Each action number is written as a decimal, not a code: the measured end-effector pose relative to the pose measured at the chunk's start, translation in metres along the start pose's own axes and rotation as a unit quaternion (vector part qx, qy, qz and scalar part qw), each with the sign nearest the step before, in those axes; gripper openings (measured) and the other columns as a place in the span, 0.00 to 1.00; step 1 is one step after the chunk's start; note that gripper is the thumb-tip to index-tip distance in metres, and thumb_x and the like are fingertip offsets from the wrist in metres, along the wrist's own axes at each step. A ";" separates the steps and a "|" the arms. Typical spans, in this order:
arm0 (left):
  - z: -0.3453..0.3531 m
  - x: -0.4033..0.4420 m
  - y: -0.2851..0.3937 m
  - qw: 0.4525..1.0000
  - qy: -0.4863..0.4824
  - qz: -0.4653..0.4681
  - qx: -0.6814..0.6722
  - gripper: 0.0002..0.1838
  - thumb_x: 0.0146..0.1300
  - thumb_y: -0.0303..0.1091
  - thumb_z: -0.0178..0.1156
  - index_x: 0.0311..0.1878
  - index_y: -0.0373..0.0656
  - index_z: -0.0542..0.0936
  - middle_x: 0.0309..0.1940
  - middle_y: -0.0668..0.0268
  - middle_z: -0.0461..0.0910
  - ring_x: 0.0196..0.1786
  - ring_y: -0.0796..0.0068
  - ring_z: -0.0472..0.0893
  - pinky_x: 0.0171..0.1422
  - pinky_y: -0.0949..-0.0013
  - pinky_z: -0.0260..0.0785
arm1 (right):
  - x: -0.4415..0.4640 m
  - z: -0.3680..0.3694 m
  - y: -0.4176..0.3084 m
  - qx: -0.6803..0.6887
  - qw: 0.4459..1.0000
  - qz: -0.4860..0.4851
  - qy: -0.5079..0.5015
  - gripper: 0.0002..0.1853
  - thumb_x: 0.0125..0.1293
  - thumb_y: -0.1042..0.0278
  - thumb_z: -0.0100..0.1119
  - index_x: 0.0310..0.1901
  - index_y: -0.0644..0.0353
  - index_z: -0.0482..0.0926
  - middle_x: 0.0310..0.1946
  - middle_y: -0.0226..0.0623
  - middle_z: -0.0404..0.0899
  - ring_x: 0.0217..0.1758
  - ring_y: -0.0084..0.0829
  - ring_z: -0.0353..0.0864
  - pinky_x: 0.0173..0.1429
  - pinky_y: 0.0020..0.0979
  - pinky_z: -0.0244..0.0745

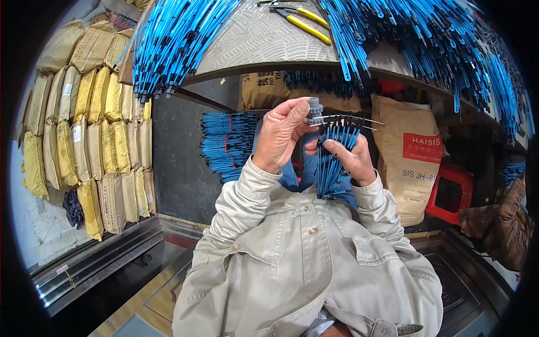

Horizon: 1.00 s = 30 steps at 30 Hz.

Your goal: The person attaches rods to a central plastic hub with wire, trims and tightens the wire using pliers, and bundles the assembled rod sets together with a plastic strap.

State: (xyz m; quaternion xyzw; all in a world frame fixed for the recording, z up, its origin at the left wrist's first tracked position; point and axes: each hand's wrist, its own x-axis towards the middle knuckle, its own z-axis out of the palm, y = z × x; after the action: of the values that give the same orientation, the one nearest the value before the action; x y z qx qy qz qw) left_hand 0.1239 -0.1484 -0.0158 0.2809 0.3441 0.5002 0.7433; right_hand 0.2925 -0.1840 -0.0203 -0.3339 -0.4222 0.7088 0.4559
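My left hand (pixel 281 133) is closed, thumb and fingers pinching a short stack of small grey ribbed plastic pieces (pixel 315 110). My right hand (pixel 352 158) is closed around a fanned bundle of thin blue plastic strips (pixel 332 171) with black ends, held in front of my lap. Across the top of the bundle run two thin rods (pixel 365 120), dark in the middle with pale tips sticking out to the right. The grey pieces sit at the left end of these rods; whether they are threaded on them I cannot tell.
Ahead stands a workbench (pixel 252 42) bearing heaps of blue strips (pixel 182 42) and yellow-handled pliers (pixel 309 25). Tied blue bundles (pixel 227 143) lie left of my legs. To the right are a printed paper sack (pixel 407 185) and a red stool (pixel 465 180). Stacked sacks (pixel 90 146) line the left side.
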 end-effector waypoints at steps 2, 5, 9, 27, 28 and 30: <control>0.001 -0.001 0.000 1.000 -0.009 -0.011 -0.005 0.19 0.62 0.42 0.58 0.50 0.38 0.76 0.41 0.65 0.80 0.41 0.75 0.81 0.45 0.72 0.75 | 0.001 -0.001 0.000 0.000 1.000 0.003 0.000 0.15 0.64 0.71 0.52 0.49 0.73 0.71 0.36 0.48 0.81 0.38 0.37 0.83 0.43 0.34 0.80; 0.004 -0.001 0.003 1.000 -0.017 -0.010 0.001 0.19 0.62 0.42 0.58 0.51 0.38 0.75 0.41 0.65 0.80 0.42 0.76 0.80 0.46 0.72 0.74 | 0.002 -0.002 0.001 -0.006 1.000 -0.002 -0.001 0.15 0.64 0.71 0.52 0.49 0.73 0.71 0.36 0.48 0.81 0.38 0.37 0.83 0.43 0.34 0.80; 0.004 -0.003 0.003 0.999 -0.033 -0.013 -0.005 0.20 0.63 0.41 0.58 0.52 0.37 0.74 0.42 0.64 0.80 0.43 0.76 0.80 0.47 0.72 0.74 | 0.001 -0.002 0.003 -0.015 1.000 -0.008 0.005 0.15 0.64 0.71 0.52 0.48 0.73 0.72 0.36 0.47 0.81 0.38 0.36 0.83 0.43 0.34 0.80; 0.032 -0.022 -0.003 0.987 0.012 0.091 0.133 0.25 0.59 0.23 0.59 0.61 0.33 0.67 0.47 0.65 0.76 0.41 0.83 0.77 0.31 0.82 0.70 | -0.001 -0.007 0.012 -0.135 0.982 -0.098 0.084 0.09 0.61 0.71 0.59 0.42 0.63 0.77 0.31 0.25 0.77 0.31 0.13 0.71 0.36 0.19 0.68; 0.031 -0.022 -0.003 0.985 0.007 0.097 0.142 0.24 0.60 0.22 0.58 0.60 0.33 0.68 0.47 0.65 0.74 0.43 0.82 0.76 0.37 0.82 0.69 | -0.001 -0.007 0.011 -0.135 0.983 -0.098 0.083 0.09 0.61 0.71 0.59 0.42 0.63 0.77 0.31 0.25 0.77 0.31 0.13 0.71 0.36 0.19 0.68; 0.030 -0.022 -0.003 0.981 -0.002 0.109 0.160 0.23 0.60 0.19 0.56 0.60 0.33 0.69 0.47 0.66 0.72 0.49 0.81 0.74 0.48 0.81 0.68 | -0.002 -0.006 0.005 -0.132 0.987 -0.046 0.083 0.08 0.61 0.72 0.59 0.41 0.62 0.77 0.29 0.24 0.77 0.29 0.13 0.70 0.34 0.19 0.68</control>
State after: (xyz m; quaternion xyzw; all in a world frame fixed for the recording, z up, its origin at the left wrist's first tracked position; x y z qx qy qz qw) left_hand 0.1434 -0.1726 0.0055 0.4335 0.3854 0.5157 0.6306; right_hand 0.2967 -0.1852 -0.0277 -0.4291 -0.4875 0.5953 0.4731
